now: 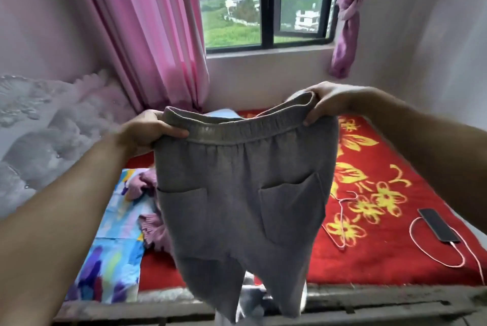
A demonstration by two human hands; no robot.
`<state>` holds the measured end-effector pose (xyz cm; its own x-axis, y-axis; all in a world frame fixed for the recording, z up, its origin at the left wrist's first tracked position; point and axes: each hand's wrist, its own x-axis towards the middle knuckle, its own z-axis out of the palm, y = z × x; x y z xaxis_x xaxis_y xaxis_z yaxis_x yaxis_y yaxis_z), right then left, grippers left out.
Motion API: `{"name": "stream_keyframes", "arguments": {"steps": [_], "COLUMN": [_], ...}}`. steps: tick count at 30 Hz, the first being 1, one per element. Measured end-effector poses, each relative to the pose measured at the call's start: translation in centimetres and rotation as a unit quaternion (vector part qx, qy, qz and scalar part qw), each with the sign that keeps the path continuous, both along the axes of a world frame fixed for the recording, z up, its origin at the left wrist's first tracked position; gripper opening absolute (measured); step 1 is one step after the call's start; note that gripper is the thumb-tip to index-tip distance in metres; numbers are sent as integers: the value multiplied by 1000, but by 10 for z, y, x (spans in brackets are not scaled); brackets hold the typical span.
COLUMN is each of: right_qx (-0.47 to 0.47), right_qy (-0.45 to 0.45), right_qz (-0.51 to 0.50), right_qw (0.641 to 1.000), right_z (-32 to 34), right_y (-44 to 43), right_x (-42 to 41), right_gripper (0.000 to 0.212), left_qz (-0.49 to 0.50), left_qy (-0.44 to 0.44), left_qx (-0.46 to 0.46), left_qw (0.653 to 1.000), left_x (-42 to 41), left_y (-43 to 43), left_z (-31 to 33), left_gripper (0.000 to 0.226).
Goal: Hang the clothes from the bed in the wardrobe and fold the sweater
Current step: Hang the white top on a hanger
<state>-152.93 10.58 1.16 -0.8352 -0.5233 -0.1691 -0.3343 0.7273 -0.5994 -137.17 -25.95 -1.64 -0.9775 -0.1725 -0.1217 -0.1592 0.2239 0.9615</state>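
I grip the trousers (237,194) at the waistband, left hand (147,128) and right hand (326,104) apart, legs hanging straight down over the bed (395,260), hanger (332,236) lying on it rightward (right hand nearer).

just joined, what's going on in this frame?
A person holds grey knit trousers with an elastic waistband up over a red flowered bed blanket. The left hand and right hand each grip one end of the waistband, and the legs hang free. The trousers are not on a hanger yet: a thin pale wire hanger lies on the blanket to the right. A mauve ruffled sweater lies crumpled on the left, partly hidden behind the trousers.
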Motion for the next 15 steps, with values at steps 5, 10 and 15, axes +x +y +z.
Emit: {"name": "stream_keyframes", "arguments": {"steps": [5, 10, 15], "right_qx": [-5, 48, 30], "right_qy": [35, 42, -12], "right_qz": [-84, -112, -159], "right_qw": [996, 992, 987], "right_z": [-121, -229, -316], "right_y": [-20, -38, -59], "right_x": [-46, -112, -180], "right_gripper": [15, 14, 9], "left_qz": [136, 197, 257], "left_qy": [-24, -64, -86], "left_qx": [-201, -262, -233], "left_qw": [970, 943, 934], "left_x": [-56, -110, -176], "left_y": [14, 17, 28], "left_z": [-106, -209, -283], "left_gripper": [19, 18, 12]}}
